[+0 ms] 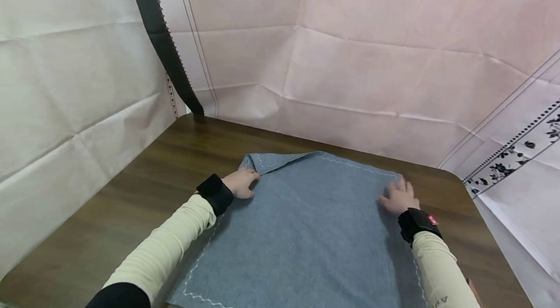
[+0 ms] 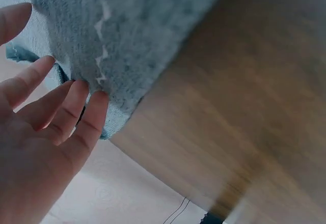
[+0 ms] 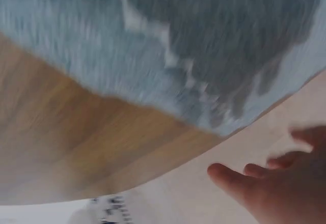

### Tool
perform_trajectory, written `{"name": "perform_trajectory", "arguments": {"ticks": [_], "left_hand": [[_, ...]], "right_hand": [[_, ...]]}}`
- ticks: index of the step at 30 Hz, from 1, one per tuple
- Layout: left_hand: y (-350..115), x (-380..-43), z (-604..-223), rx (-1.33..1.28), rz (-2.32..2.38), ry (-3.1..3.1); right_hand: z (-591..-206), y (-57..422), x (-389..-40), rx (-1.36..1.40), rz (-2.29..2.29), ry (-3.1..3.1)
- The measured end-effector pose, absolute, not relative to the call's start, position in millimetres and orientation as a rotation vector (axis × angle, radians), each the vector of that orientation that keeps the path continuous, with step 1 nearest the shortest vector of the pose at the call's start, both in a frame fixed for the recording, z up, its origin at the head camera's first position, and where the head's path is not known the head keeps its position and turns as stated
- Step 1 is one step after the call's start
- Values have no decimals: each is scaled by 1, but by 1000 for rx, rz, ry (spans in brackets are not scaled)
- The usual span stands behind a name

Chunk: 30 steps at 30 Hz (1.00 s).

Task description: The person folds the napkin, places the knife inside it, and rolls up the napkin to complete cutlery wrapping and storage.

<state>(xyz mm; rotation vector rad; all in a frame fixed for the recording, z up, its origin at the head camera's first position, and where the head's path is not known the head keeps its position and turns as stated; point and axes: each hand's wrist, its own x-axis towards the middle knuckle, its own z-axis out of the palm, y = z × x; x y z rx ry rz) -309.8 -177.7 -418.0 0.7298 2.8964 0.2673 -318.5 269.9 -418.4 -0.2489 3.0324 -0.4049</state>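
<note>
A blue-grey cloth with wavy white stitching along its edges lies spread over the wooden table. Its far left corner is turned over into a folded flap. Beside that flap is my left hand; in the left wrist view its fingers are spread and fairly straight, with the tips right at the cloth's edge. My right hand is over the far right corner, fingers loosely extended. The right wrist view shows this hand with no cloth between its fingers and a shadow on the fabric.
The brown wooden table has rounded corners. Creased pale sheeting hangs behind it and on the left side. A dark strip runs down to the table's far left corner. Floral-printed sheeting borders the right.
</note>
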Motion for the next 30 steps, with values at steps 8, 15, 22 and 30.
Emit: {"name": "perform_trajectory", "arguments": {"ticks": [8,15,22,30], "left_hand": [[-184,-325,-409,744,608,2832],[-186,-334,-405,700,828,3043],[-170,-316,-410,697,472,2818],[-173,-306,-420,607,244,2727]], "right_hand": [[-423,232,-300,-380,-326,2811],[-440,234,-299,-342,-345,2805],[-439,247,-293,-313,-413,2811],[-432,249,-295,-429,-299,2987]]}}
